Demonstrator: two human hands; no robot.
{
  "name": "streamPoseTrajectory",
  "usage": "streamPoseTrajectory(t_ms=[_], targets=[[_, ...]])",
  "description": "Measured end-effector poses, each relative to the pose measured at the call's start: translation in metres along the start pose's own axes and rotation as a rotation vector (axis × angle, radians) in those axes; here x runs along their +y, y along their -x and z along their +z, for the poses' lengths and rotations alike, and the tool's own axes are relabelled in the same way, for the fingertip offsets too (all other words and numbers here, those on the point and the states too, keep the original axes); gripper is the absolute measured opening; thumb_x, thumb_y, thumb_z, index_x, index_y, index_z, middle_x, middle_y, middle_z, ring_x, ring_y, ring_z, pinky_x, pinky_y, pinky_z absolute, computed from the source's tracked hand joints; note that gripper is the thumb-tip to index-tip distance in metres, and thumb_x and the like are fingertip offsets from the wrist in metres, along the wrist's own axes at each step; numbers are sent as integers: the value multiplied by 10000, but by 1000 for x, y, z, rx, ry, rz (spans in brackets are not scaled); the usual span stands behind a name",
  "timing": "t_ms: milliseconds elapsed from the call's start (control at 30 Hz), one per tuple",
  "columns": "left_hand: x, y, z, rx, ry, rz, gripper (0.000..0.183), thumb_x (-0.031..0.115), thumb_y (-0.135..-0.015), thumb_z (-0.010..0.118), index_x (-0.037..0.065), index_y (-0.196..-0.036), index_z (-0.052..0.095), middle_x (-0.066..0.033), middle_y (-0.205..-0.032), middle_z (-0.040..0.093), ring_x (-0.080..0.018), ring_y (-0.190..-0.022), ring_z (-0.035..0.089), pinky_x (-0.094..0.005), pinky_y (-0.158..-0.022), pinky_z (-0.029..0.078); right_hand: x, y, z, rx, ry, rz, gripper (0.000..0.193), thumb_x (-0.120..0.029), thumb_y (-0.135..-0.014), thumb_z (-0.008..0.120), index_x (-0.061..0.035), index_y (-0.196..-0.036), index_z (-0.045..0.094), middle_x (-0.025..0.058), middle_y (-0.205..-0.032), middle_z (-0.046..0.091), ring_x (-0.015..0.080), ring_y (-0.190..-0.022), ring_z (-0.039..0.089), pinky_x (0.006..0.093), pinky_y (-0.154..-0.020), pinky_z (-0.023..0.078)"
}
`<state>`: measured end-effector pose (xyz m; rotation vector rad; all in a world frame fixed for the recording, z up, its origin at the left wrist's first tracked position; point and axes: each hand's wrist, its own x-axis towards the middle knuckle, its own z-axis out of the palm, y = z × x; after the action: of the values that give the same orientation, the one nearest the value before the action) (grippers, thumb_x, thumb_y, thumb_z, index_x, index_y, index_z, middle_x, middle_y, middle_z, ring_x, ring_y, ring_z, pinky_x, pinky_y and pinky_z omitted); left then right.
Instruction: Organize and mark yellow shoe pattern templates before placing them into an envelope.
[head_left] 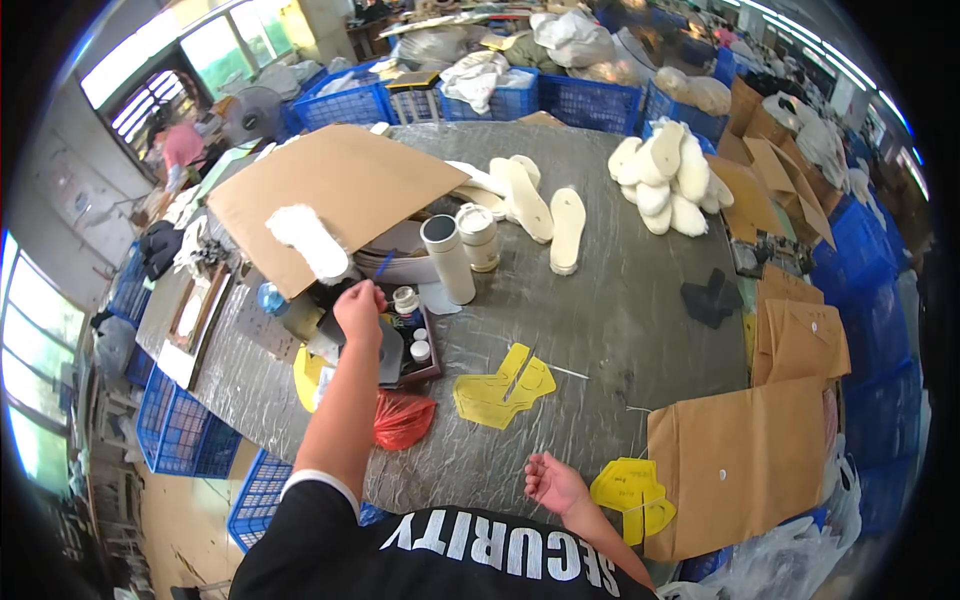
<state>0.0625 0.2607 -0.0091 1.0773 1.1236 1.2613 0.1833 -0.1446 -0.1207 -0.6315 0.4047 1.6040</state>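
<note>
My left hand point(360, 308) reaches over a small open box point(434, 345), its fingers closed in a pinch. At its fingertips a thin blue pen point(384, 264) sticks up. Small white-capped bottles point(405, 300) and a dark tape-like roll point(392, 355) sit in the box beside my wrist. Near the table's front edge, my right hand point(556, 486) is loosely curled, with nothing visible in it. A yellow pattern piece point(632, 497) lies just right of it. Farther forward lies another yellow pattern piece point(478, 398), with a thin grey tool point(519, 376) across it.
Behind the box stand a tall white flask point(447, 262) and a lidded cup point(479, 240). Cream insoles point(567, 230) and a fluffy insole pile point(665, 180) lie farther back. A brown board point(340, 180) covers the far left; brown paper envelopes point(740, 470) lie right. A red bag point(403, 420) sits below my left forearm.
</note>
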Motion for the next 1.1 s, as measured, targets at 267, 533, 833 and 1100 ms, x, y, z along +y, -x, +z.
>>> streamPoseTrajectory(t_ms=[267,533,833,1100], targets=[[-29,-33,53,-189,-71,-61,285,86,-864,584,-55,-1097,498,-46,-828,549,-164,-707,582,-258,-601,483,-62,-39,10,466,975,-599,89,-87,-857,594,-48,-926,551,69,-787,593,183,-651,570,299,-577,452],[-92,137,-9,-1005,-755,168,148,94,-793,625,-20,-883,650,-217,-842,635,-319,-795,643,-350,-702,502,-126,-77,57,818,2060,-700,117,-59,-820,552,-53,-936,543,160,-973,562,373,-853,581,453,-713,468],[-58,119,-72,-898,-878,63,171,83,-781,632,-23,-914,650,-188,-865,652,-312,-797,642,-350,-715,503,-76,-18,28,972,1869,-772,135,-65,-852,525,-64,-983,494,153,-1055,505,376,-876,561,442,-725,472],[0,98,-114,-778,-971,158,153,65,-777,628,-17,-905,647,-163,-770,643,-267,-704,632,-336,-654,490,-81,15,7,432,1841,-996,256,125,-677,534,8,-904,556,160,-965,524,348,-935,545,378,-806,461]])
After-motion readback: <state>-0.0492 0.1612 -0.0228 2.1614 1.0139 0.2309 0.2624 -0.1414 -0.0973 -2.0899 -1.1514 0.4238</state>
